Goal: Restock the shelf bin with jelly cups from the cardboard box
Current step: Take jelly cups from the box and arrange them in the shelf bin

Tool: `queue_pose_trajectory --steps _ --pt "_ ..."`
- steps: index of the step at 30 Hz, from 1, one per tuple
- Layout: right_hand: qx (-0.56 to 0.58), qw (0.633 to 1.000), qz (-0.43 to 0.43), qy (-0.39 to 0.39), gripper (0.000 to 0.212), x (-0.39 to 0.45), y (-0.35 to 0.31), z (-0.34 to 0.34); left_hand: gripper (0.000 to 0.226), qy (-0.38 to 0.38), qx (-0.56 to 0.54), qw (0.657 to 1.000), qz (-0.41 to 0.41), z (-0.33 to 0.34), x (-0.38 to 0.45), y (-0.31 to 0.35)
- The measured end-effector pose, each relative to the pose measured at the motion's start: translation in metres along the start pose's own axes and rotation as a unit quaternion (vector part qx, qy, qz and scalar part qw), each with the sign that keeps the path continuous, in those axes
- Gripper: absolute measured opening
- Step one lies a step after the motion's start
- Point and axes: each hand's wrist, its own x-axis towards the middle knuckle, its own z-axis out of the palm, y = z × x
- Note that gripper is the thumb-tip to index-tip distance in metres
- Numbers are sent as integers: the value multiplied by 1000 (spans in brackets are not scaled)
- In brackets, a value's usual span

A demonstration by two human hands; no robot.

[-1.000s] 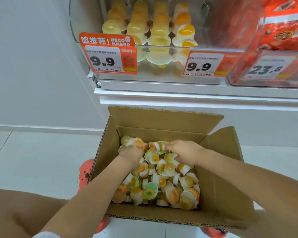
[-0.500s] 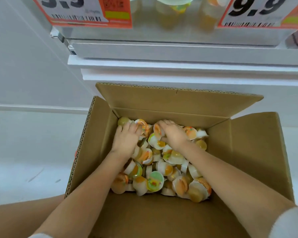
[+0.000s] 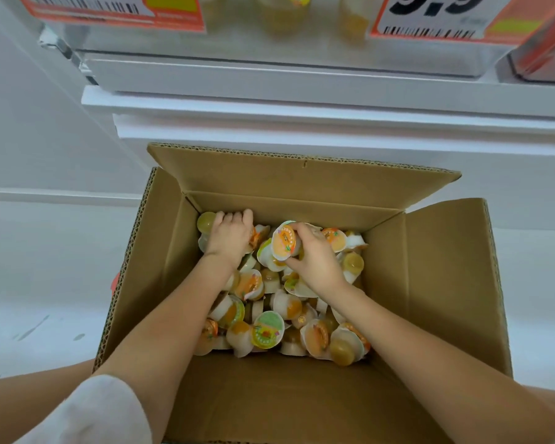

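Jelly cups [image 3: 282, 302] under both hands [image 3: 314, 261]

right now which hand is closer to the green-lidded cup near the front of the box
Right. The right hand sits up and right of the green-lidded cup; the left hand is farther, by the back wall.

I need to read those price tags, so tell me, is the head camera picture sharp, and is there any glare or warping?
Head view: price tags cropped and slightly blurred; shelf edge bows from wide-angle warp; light soft and even, no glare; jelly cups in the cardboard box fairly sharp.
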Motion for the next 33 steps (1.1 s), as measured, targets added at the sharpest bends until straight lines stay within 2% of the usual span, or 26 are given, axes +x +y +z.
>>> queue_pose_trajectory --steps 3,5,8,10,12,13,17,21,22,25,28,33 --pt "15 1000 6 7 53 -5 -4 -1 71 -18 13 999 38 1 2 -9" --pt "23 1000 3 8 50 -10 -6 -6 68 -24 3 998 64 3 -2 -15" --pt "30 1000 5 3 48 -17 -11 -17 54 4 -123 991 59 -2 -17 -19" --pt "38 999 12 -3 48 -20 -17 -30 49 38 -258 965 38 -21 -32 -14" --pt "27 999 9 -22 56 -21 -30 -49 43 39 -422 906 -19 -53 -44 -8" --pt "14 999 1 -35 61 -22 -39 -61 42 14 -496 867 -43 -71 -49 -6" --pt "45 996 -21 -71 76 -38 -90 -131 43 -150 -651 744 0 -151 -77 -22" --pt "155 983 -79 -61 47 -66 -139 -193 43 -201 -740 639 63 -226 -123 -36" --pt "171 978 -101 -62 43 -73 -150 -204 41 -205 -756 617 78 -241 -134 -36" --pt "195 967 -153 -54 41 -86 -176 -225 38 -185 -787 581 91 -275 -159 -29" --pt "245 952 -181 -28 42 -94 -189 -236 43 -151 -829 533 76 -293 -175 -19" --pt "258 947 -188 -46 46 -96 -194 -229 42 -114 -885 451 25 -293 -181 -11"
